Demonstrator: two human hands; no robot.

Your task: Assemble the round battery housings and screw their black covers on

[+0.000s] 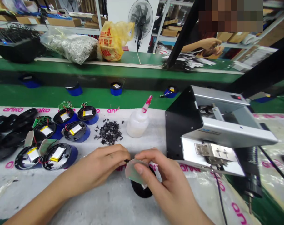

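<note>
Left hand narrow, fingertips apparently pinching a small black piece, partly hidden, against the edge of a translucent film sheet. Right hand holds that sheet between thumb and fingers, just above a round black housing on the white mat. At 10 o'clock, more open housings carry yellow-labelled pouch cells, laid out seemingly for easy reach. At 12 o'clock, a heap of black pieces and a squeeze bottle with pink nozzle sit close by, likely for the same reason. A silver bench machine stands at 2 o'clock. Mat's printing reads "anko".
</note>
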